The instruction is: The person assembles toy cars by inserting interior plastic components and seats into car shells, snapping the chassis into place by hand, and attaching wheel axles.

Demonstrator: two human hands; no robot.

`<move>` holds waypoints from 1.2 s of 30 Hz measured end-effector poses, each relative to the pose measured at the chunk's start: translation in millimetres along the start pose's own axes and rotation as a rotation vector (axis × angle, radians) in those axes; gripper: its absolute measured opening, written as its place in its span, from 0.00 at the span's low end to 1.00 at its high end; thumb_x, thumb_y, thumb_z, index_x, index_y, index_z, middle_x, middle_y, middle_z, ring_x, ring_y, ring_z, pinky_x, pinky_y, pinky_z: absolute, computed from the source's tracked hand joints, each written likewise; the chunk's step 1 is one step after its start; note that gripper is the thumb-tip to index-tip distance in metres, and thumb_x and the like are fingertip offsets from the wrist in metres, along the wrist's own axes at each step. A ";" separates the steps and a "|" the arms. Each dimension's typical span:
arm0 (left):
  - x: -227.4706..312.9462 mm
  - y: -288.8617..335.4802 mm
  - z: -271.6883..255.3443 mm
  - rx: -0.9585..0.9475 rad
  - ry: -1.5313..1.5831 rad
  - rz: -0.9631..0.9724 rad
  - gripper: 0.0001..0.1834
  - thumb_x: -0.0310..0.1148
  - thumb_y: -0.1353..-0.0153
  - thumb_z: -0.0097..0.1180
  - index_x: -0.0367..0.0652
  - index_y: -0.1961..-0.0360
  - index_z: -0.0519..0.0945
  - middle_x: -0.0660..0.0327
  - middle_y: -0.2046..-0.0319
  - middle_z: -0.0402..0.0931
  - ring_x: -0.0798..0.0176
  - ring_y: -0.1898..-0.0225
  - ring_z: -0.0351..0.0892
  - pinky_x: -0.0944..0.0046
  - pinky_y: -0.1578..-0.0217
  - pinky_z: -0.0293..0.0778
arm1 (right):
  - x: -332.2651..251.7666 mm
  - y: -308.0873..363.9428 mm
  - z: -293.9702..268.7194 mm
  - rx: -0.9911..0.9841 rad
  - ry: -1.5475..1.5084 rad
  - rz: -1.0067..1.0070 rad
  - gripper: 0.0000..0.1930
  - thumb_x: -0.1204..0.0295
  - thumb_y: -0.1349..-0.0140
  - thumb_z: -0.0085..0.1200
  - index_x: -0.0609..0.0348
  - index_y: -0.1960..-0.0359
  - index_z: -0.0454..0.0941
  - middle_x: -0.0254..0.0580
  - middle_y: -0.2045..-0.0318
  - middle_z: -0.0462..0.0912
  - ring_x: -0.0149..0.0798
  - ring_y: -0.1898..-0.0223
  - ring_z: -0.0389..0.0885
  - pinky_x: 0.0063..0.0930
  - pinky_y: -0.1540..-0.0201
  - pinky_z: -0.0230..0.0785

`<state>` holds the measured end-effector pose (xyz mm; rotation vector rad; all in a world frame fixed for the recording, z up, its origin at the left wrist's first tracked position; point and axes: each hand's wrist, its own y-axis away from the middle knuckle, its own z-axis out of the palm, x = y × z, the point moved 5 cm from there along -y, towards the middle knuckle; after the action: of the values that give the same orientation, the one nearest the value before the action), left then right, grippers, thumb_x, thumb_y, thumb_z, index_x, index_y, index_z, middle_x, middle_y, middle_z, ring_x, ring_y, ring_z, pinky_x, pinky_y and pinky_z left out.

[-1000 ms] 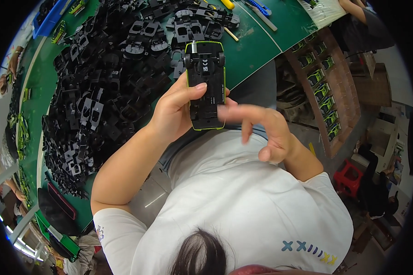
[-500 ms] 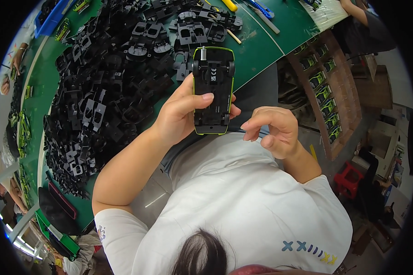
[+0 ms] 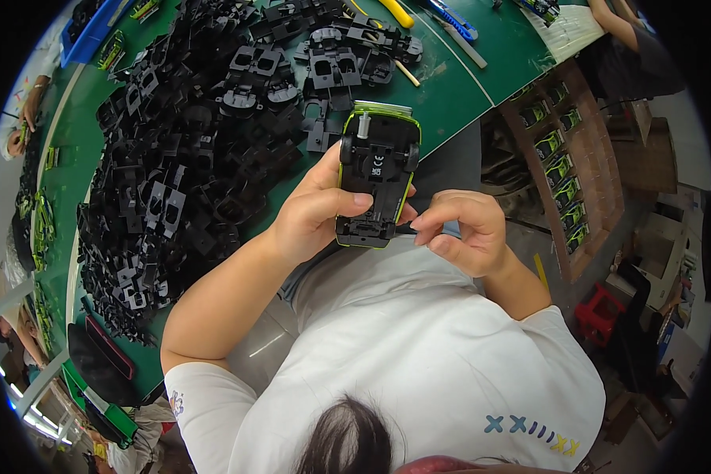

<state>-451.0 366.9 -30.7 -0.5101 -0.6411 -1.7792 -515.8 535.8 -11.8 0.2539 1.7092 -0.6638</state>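
A toy car (image 3: 378,178) lies belly up in my left hand (image 3: 312,213), its black underside facing me and its bright green body showing along the rim. My left thumb presses on the underside while the fingers wrap beneath and show at the right side. A small silver cylinder (image 3: 363,125) stands up near the car's far left corner. My right hand (image 3: 466,229) is beside the car's near right corner, fingers curled in toward the thumb. Whatever its fingertips may hold is too small to make out.
A big heap of black plastic parts (image 3: 166,150) covers much of the green table (image 3: 450,95). Beyond it lie a yellow-handled tool (image 3: 398,13) and a blue cutter (image 3: 455,22). At right, a brown tray (image 3: 600,205) holds several green cars. A red stool (image 3: 600,314) stands lower right.
The toy car has come slightly nearer and to the right, tilting so its far green end shows more. My right hand has moved a little left, closer to the car.
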 end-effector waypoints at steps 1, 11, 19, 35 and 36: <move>0.7 0.1 0.9 -0.005 -0.015 0.007 0.33 0.27 0.44 0.52 0.38 0.36 0.61 0.47 0.52 0.77 0.48 0.54 0.83 0.53 0.51 0.79 | -0.6 -1.4 -0.8 -0.002 -0.001 0.000 0.09 0.73 0.44 0.65 0.64 0.63 0.84 0.38 0.74 0.84 0.30 0.76 0.79 0.21 0.72 0.70; 6.1 5.1 7.4 0.114 -0.463 -0.110 0.29 0.29 0.38 0.61 0.34 0.38 0.65 0.51 0.50 0.78 0.57 0.52 0.82 0.59 0.50 0.79 | -42.9 -56.9 -34.2 0.014 0.439 -0.301 0.30 0.71 0.57 0.73 0.60 0.48 0.77 0.45 0.52 0.82 0.47 0.51 0.81 0.35 0.50 0.73; 34.3 6.4 0.5 0.405 -0.910 0.126 0.31 0.32 0.46 0.72 0.35 0.43 0.73 0.57 0.55 0.78 0.68 0.54 0.78 0.67 0.53 0.74 | -4.4 -76.3 -44.3 -0.222 0.351 -0.096 0.44 0.70 0.63 0.77 0.61 0.39 0.71 0.45 0.51 0.82 0.41 0.48 0.81 0.33 0.43 0.72; 35.0 6.3 14.6 0.501 -1.731 0.535 0.42 0.25 0.61 0.75 0.33 0.41 0.70 0.48 0.51 0.76 0.45 0.50 0.77 0.54 0.51 0.76 | 9.5 -85.2 -81.0 -0.115 0.328 -0.121 0.42 0.77 0.60 0.73 0.57 0.38 0.70 0.42 0.49 0.82 0.42 0.45 0.79 0.33 0.40 0.69; 34.8 6.0 13.8 0.498 -1.728 0.533 0.42 0.25 0.61 0.75 0.33 0.41 0.70 0.48 0.51 0.76 0.45 0.50 0.77 0.54 0.51 0.76 | 7.9 -83.9 -84.3 -0.113 0.314 -0.106 0.42 0.77 0.60 0.73 0.57 0.38 0.71 0.43 0.48 0.81 0.42 0.45 0.79 0.33 0.40 0.69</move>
<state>-454.9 349.4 2.7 -1.6366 -1.7817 -0.2574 -629.8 513.0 14.5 0.1957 2.0658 -0.6260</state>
